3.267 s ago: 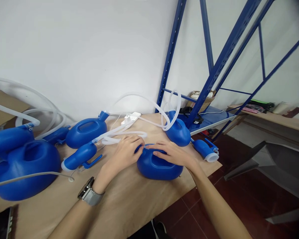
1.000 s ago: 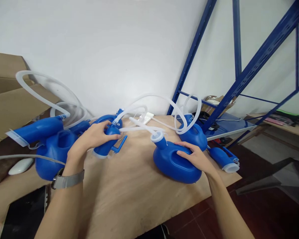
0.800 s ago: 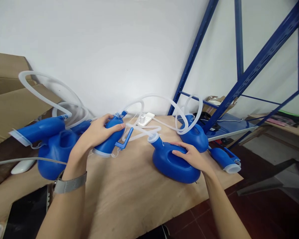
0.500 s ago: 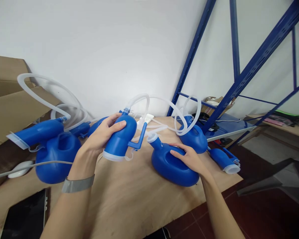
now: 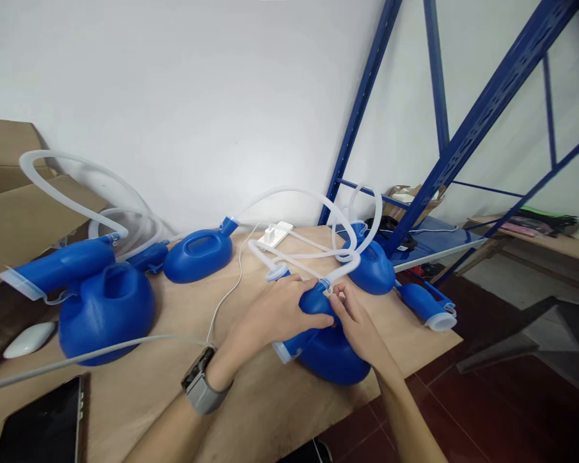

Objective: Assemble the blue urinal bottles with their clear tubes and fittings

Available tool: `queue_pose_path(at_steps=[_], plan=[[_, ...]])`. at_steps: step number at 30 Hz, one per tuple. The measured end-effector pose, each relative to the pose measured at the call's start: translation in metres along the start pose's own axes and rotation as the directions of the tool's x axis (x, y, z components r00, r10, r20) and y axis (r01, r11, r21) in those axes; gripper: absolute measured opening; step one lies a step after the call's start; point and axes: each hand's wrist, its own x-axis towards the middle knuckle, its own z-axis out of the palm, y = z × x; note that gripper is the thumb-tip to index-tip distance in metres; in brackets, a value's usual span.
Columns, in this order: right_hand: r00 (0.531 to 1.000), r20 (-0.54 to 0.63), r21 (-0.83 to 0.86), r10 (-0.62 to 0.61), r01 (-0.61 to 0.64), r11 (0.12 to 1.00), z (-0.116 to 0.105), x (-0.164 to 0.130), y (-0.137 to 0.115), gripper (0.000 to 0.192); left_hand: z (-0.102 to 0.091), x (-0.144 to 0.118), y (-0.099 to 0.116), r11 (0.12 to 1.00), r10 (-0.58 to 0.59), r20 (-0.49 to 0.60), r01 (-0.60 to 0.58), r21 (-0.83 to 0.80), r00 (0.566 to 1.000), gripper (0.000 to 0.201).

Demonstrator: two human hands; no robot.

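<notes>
My left hand (image 5: pixel 275 312) is wrapped round a blue plastic urinal funnel (image 5: pixel 313 301), tilted, its translucent cap at the lower left. At its upper end a white hose (image 5: pixel 346 268) joins the neck. Beside that joint, the fingers of my right hand (image 5: pixel 354 320) are pinched at the small metal clip on the neck; how firmly they grip it I cannot tell. Under both hands lies a blue urinal bottle (image 5: pixel 335 363), partly covered by the funnel. Its white-capped mouth (image 5: pixel 277 271) shows beyond my left hand.
More blue bottles stand at the back (image 5: pixel 200 257), left (image 5: pixel 109 315) and right (image 5: pixel 370 270). Another funnel (image 5: pixel 427 304) lies near the table's right edge. A power strip (image 5: pixel 276 235), a white mouse (image 5: pixel 29 339), a tablet (image 5: pixel 41 421) and a loose cable (image 5: pixel 91 354) share the wooden table (image 5: pixel 183 379).
My left hand has brought the funnel right and down, over the bottle. My right hand has let go of the bottle and come to the hose joint. The view has shifted slightly.
</notes>
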Motion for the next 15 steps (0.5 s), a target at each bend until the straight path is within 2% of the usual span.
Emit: queue_pose_path(at_steps=[2,4,8,12,14,15], plan=[[0.999,-0.039,-0.044,-0.012,0.010,0.999,0.001,-0.004,0.001,0.052,0.011,0.002,0.007,0.998,-0.059,-0.095,0.060,0.009,0.994,0.039],[0.996,-0.062,-0.114,-0.057,0.049,0.992,0.002,-0.011,0.001,0.046,0.014,0.001,0.013,0.994,-0.100,-0.163,0.107,0.033,0.982,0.037],[0.982,-0.025,-0.328,-0.187,0.168,0.930,0.007,-0.027,-0.001,0.038,0.002,-0.001,0.020,0.982,-0.181,-0.182,0.188,0.023,0.967,0.029],[0.966,0.070,-0.383,-0.248,0.255,0.888,0.011,-0.043,-0.001,0.035,-0.004,-0.005,0.030,0.969,-0.232,-0.233,0.246,0.032,0.944,0.034],[0.967,0.064,-0.388,-0.245,0.250,0.887,0.012,-0.050,0.000,0.037,0.002,-0.007,0.035,0.960,-0.215,-0.323,0.261,0.104,0.922,0.040],[0.966,0.039,-0.383,-0.256,0.251,0.889,0.012,-0.052,0.000,0.039,0.006,-0.008,0.037,0.963,-0.164,-0.389,0.232,0.135,0.906,0.034]])
